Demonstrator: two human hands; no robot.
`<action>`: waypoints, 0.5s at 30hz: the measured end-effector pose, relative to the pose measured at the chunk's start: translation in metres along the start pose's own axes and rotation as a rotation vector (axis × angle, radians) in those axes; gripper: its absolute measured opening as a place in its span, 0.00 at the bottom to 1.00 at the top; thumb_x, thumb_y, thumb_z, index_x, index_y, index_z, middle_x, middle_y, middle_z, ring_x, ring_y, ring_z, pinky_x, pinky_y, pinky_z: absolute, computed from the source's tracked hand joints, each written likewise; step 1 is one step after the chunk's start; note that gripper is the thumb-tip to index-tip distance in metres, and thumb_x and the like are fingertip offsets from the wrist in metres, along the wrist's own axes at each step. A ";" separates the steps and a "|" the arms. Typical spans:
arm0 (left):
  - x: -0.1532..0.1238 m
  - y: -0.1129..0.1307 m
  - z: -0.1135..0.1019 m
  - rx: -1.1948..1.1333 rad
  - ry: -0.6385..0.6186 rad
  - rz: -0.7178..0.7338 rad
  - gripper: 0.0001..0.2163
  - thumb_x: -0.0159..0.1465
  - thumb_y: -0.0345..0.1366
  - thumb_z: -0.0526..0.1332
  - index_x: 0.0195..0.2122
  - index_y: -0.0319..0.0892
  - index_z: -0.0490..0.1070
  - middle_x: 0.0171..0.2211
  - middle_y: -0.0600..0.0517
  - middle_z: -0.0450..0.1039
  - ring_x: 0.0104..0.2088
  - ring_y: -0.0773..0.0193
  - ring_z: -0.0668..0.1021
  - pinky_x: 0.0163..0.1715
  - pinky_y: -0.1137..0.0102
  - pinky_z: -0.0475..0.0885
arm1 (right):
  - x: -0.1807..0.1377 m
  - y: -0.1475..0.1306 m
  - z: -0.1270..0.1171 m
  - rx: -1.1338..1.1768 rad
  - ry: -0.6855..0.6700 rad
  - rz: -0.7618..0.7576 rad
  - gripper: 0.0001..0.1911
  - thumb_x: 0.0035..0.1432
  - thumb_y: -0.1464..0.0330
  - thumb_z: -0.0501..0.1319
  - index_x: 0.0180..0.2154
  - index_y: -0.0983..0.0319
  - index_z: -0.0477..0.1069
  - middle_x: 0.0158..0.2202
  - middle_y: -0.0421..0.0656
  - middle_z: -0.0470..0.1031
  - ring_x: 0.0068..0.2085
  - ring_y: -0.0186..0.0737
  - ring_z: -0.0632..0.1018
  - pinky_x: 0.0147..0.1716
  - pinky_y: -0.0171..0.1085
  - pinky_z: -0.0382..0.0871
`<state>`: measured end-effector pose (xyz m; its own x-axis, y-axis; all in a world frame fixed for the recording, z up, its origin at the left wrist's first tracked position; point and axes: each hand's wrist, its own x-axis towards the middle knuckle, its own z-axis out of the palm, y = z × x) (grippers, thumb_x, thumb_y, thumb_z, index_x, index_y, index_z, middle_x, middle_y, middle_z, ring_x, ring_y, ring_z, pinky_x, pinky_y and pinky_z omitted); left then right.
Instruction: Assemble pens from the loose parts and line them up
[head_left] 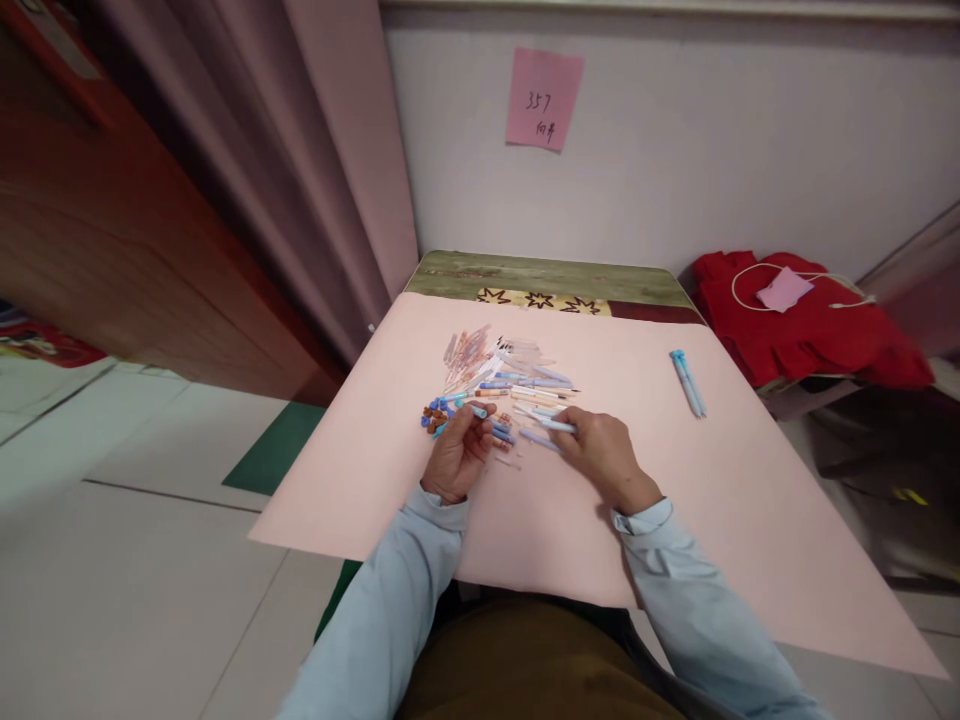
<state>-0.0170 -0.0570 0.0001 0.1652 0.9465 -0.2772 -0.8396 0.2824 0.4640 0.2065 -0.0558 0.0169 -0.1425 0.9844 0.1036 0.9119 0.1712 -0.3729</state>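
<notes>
Pinched between the thumb and finger of my left hand (459, 455) is a short light-blue pen part (477, 410). My right hand (604, 450) grips a pale blue pen barrel (556, 425), its end directed at my left hand. Between and beyond the hands lie loose pen parts: a heap of thin clear and reddish-brown tubes (469, 355), and several blue and white barrels (525, 382). Small blue and brown pieces (435, 415) are piled beside my left hand. Two light-blue pens (688, 384) lie side by side to the right, apart from the heap.
Pale pink paper (337, 450) covers most of the table, whose green patterned top (555, 275) shows at the back. A red cloth (810, 320) with a white cable lies to the right. A wall with a pink note (544, 100) stands behind; a curtain (330, 150) hangs at left.
</notes>
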 end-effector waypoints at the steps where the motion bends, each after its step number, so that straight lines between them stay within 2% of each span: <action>1: 0.000 0.000 0.000 -0.005 -0.002 -0.012 0.06 0.68 0.32 0.60 0.39 0.35 0.74 0.38 0.48 0.79 0.28 0.73 0.79 0.24 0.82 0.76 | -0.001 0.001 0.000 0.085 0.030 0.011 0.08 0.58 0.63 0.60 0.35 0.57 0.77 0.26 0.41 0.78 0.27 0.39 0.75 0.28 0.34 0.57; 4: -0.001 0.001 0.001 -0.020 -0.005 -0.064 0.08 0.70 0.31 0.57 0.44 0.35 0.74 0.46 0.44 0.79 0.32 0.71 0.82 0.25 0.83 0.77 | -0.002 0.000 0.001 0.374 0.060 -0.007 0.09 0.56 0.62 0.61 0.33 0.59 0.77 0.22 0.38 0.74 0.24 0.35 0.71 0.26 0.32 0.59; 7: -0.002 0.001 0.002 -0.018 -0.016 -0.082 0.08 0.71 0.31 0.55 0.42 0.35 0.73 0.49 0.42 0.78 0.33 0.70 0.83 0.26 0.82 0.78 | -0.004 -0.007 0.005 0.488 0.004 -0.082 0.09 0.55 0.62 0.61 0.31 0.59 0.76 0.20 0.36 0.71 0.22 0.33 0.68 0.25 0.32 0.59; 11: -0.001 -0.001 0.003 -0.011 0.042 -0.049 0.07 0.70 0.30 0.55 0.38 0.35 0.73 0.40 0.44 0.81 0.31 0.69 0.83 0.32 0.79 0.80 | -0.006 -0.015 0.008 0.461 -0.010 -0.113 0.07 0.55 0.63 0.62 0.31 0.58 0.77 0.20 0.36 0.71 0.22 0.33 0.68 0.26 0.32 0.60; 15: 0.002 -0.002 0.004 -0.086 0.123 0.006 0.08 0.71 0.30 0.55 0.38 0.36 0.73 0.34 0.48 0.80 0.32 0.70 0.83 0.33 0.79 0.80 | -0.005 -0.012 0.003 0.525 -0.003 -0.109 0.13 0.57 0.56 0.63 0.37 0.58 0.76 0.22 0.37 0.72 0.23 0.34 0.68 0.26 0.33 0.61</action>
<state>-0.0128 -0.0551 0.0025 0.0994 0.9205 -0.3779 -0.8824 0.2571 0.3941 0.1950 -0.0625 0.0177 -0.2275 0.9596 0.1657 0.5768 0.2699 -0.7710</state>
